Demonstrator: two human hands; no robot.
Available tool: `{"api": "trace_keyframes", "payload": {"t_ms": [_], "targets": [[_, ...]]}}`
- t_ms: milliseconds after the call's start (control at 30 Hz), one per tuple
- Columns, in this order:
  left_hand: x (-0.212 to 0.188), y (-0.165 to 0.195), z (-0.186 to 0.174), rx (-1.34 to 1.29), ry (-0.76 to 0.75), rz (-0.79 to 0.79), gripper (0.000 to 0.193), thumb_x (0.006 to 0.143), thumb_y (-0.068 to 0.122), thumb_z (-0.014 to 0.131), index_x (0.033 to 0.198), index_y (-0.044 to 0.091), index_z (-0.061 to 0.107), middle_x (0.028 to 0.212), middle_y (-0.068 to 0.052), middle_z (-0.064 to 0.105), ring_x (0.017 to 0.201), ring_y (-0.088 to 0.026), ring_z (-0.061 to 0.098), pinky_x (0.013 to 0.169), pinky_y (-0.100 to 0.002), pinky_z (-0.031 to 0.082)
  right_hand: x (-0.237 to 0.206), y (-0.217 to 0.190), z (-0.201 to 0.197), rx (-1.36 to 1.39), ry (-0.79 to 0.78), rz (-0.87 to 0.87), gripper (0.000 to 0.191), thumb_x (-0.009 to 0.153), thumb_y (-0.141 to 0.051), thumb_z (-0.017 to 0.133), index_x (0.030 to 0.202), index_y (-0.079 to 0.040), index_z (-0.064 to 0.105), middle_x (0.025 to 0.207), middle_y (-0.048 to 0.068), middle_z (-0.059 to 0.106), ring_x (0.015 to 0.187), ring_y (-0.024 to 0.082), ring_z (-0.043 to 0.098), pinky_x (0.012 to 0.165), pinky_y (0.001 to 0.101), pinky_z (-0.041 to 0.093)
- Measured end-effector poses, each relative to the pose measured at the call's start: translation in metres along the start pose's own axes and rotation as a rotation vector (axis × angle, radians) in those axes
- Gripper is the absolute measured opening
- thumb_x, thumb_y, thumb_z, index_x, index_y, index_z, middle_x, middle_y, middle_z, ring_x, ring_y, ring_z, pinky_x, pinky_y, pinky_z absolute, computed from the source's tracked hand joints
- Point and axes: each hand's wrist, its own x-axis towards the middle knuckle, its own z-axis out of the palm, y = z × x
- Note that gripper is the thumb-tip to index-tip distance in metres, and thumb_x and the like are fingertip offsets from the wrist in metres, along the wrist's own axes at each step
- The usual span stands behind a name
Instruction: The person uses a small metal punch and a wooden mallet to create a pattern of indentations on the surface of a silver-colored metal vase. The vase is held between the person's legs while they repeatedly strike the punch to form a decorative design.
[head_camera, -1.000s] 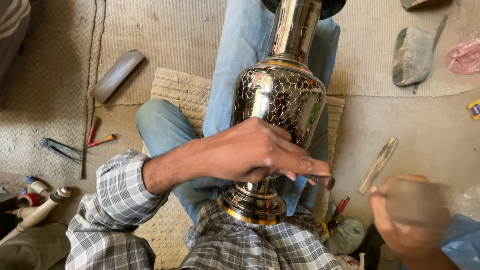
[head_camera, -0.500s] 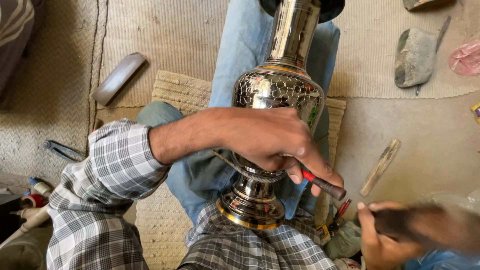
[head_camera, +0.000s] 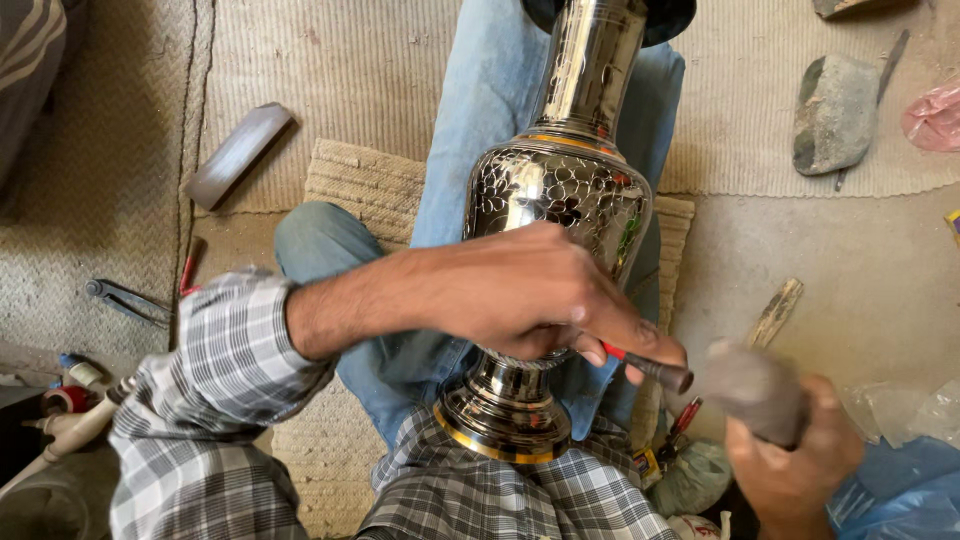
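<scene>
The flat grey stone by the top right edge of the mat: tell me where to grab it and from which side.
Grip the stone across its narrower width, coming straight down from above. It lies flat on the mat with both long sides free; a thin metal tool seems to lie under its right edge, so lift it straight up.

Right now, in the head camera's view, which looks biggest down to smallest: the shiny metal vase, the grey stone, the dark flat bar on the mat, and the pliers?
1. Metal vase, by far the largest.
2. Grey stone and dark flat bar: too alike to rank.
3. Pliers, smallest.
The vase lies nearer the camera, which enlarges it.
</scene>
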Motion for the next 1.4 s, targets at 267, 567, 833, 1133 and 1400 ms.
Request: {"api": "trace_keyframes", "payload": {"t_ms": [267,567,833,1133,1400], "targets": [[-0.027,0.003,0.033,0.032,0.388,-0.117,0.069,0.081,-0.01,0.066,0.144,0.02,0.06,0.117,0.0,0.079,0.088,-0.012,0.078,0.062,-0.027,0.062,0.057,0.001,-0.029,0.492,-0.144,0.408,0.047,0.078,0.002,0.071,0.118,0.0,0.049,0.094,0.005,0.065,0.085,0.013,0.067,0.075,0.0257,0.058],[-0.039,0.0,0.049,0.081,0.566,-0.053,0.063,0.082,-0.007,0.068,0.14,0.018,0.062,0.119,-0.002,0.078,0.092,-0.014,0.075,0.08,-0.031,0.063,0.099,0.0,-0.053,0.002,-0.426,0.317,0.018,0.089,0.005,0.073,0.103,0.004,0.061,0.092,0.015,0.066,0.077,0.024,0.068,0.069,0.0331,0.055],[-0.041,0.02,0.059,0.112,0.783,-0.161,0.063,0.083,-0.009,0.069,0.143,0.011,0.059,0.112,-0.004,0.077,0.091,-0.019,0.073,0.077,-0.033,0.056,0.136,0.006,-0.051,0.049,-0.533,0.181,0.045,0.086,0.001,0.077,0.129,0.001,0.062,0.087,0.01,0.068,0.072,0.018,0.064,0.059,0.0288,0.054],[-0.039,0.031,0.075,0.033,0.977,-0.195,0.038,0.101,-0.005,0.07,0.135,0.008,0.063,0.115,-0.003,0.077,0.092,-0.017,0.078,0.078,-0.026,0.059,0.154,0.016,-0.043,0.103,-0.66,0.229,0.018,0.089,-0.004,0.071,0.105,-0.01,0.067,0.082,0.003,0.066,0.068,0.014,0.065,0.059,0.0304,0.053],[-0.037,0.034,0.083,0.066,1.072,-0.215,0.034,0.095,-0.008,0.07,0.127,0.002,0.065,0.113,-0.008,0.078,0.085,-0.017,0.073,0.074,-0.028,0.058,0.214,-0.053,-0.05,-0.013,-0.642,-0.076,0.088,0.072,0.004,0.073,0.154,-0.013,0.045,0.085,0.006,0.064,0.06,0.018,0.056,0.053,0.0353,0.045]]}}
